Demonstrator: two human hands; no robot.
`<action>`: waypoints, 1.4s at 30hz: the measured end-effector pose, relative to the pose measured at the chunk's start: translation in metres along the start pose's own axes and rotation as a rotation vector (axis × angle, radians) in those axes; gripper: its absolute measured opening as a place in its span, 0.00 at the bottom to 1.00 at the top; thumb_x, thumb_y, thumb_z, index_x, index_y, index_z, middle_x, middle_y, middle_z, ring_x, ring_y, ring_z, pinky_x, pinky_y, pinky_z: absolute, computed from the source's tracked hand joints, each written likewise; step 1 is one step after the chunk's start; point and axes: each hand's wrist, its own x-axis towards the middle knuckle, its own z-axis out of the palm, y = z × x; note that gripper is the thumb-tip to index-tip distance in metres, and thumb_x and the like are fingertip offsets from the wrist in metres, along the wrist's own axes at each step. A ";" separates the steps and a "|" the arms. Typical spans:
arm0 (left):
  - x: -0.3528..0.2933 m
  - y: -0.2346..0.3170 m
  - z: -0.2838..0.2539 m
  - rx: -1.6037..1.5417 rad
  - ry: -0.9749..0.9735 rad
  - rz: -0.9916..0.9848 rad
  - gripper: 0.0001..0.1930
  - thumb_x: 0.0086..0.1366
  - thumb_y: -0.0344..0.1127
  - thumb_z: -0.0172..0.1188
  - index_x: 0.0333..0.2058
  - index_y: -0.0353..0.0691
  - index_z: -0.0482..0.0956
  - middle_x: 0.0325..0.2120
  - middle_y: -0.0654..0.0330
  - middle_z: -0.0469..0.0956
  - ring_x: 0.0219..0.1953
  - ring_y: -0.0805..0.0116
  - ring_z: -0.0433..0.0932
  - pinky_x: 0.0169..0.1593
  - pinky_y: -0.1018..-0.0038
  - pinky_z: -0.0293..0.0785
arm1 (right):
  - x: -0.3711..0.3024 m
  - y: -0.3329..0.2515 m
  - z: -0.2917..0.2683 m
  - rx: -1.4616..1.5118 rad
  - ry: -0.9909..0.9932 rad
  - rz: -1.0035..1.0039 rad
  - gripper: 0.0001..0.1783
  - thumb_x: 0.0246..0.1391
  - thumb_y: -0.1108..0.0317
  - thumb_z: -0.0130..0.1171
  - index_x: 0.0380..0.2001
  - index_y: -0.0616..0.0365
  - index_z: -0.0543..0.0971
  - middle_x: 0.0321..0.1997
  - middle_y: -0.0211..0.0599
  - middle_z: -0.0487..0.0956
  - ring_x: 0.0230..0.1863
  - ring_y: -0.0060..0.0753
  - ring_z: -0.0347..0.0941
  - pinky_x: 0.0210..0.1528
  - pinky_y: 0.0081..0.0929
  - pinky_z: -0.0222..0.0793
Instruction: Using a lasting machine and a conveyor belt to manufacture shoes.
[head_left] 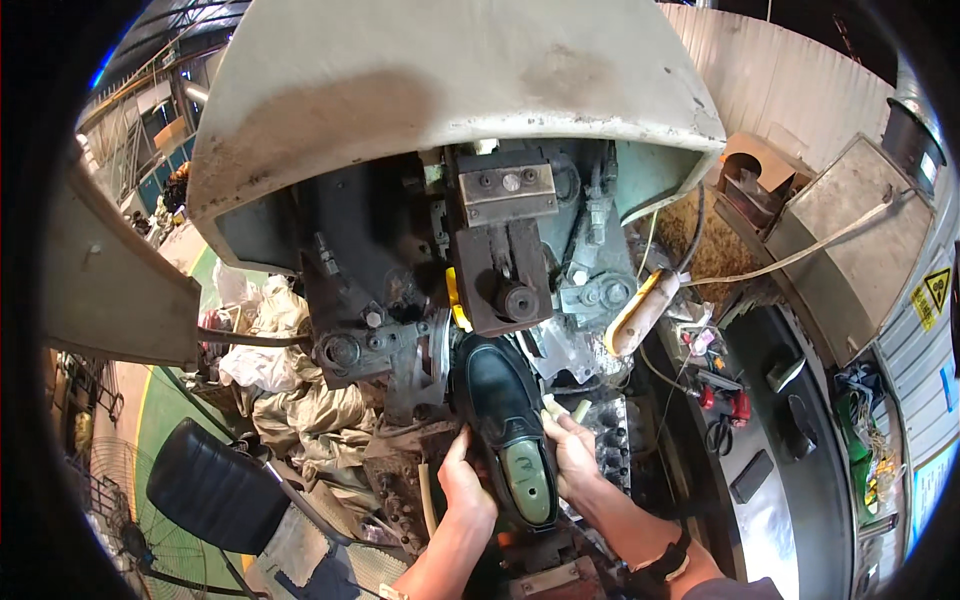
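A black shoe (497,385) with a green shoe last (527,480) inside it lies in the middle, its toe pointing away from me under the dark metal block (503,270) of a machine. My left hand (465,482) is closed along the left side of the shoe near the heel. On the opposite side my right hand (573,455) grips the shoe, thumb and fingers partly out of sight. Whether the toe touches the machine cannot be made out. A yellow part (457,300) stands just left of the block.
A large grey hood (450,90) overhangs the machine. At right, a bench holds scissors (719,437), a flat dark rectangular object (752,477) and a dark shoe-shaped piece (799,426). A black chair (215,485), a fan (125,535) and piled cloth (305,430) are at left.
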 end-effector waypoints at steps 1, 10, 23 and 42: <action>0.002 -0.002 -0.002 -0.036 -0.022 0.011 0.12 0.68 0.41 0.58 0.41 0.39 0.81 0.35 0.61 0.83 0.33 0.68 0.80 0.39 0.71 0.77 | 0.001 0.002 -0.001 0.010 -0.007 -0.003 0.16 0.64 0.71 0.58 0.54 0.59 0.75 0.42 0.33 0.82 0.37 0.25 0.79 0.40 0.25 0.77; 0.047 -0.022 -0.029 -0.091 -0.075 0.182 0.12 0.69 0.37 0.58 0.41 0.33 0.79 0.38 0.57 0.82 0.39 0.65 0.80 0.47 0.68 0.75 | 0.024 0.020 -0.015 0.046 -0.078 -0.047 0.22 0.64 0.73 0.58 0.60 0.58 0.69 0.45 0.33 0.81 0.41 0.24 0.78 0.43 0.24 0.76; 0.059 -0.025 -0.032 -0.026 -0.103 0.148 0.14 0.71 0.39 0.57 0.45 0.34 0.79 0.40 0.58 0.82 0.41 0.65 0.81 0.46 0.69 0.77 | 0.033 0.019 -0.012 0.074 -0.071 -0.070 0.28 0.62 0.69 0.62 0.60 0.59 0.62 0.48 0.39 0.78 0.43 0.31 0.78 0.42 0.31 0.79; 0.024 -0.048 -0.022 0.206 -0.181 0.239 0.27 0.76 0.55 0.38 0.51 0.39 0.77 0.47 0.60 0.80 0.48 0.67 0.78 0.56 0.69 0.71 | -0.003 0.026 -0.022 -0.129 -0.080 0.226 0.35 0.69 0.37 0.37 0.53 0.58 0.76 0.45 0.35 0.81 0.41 0.27 0.77 0.44 0.27 0.75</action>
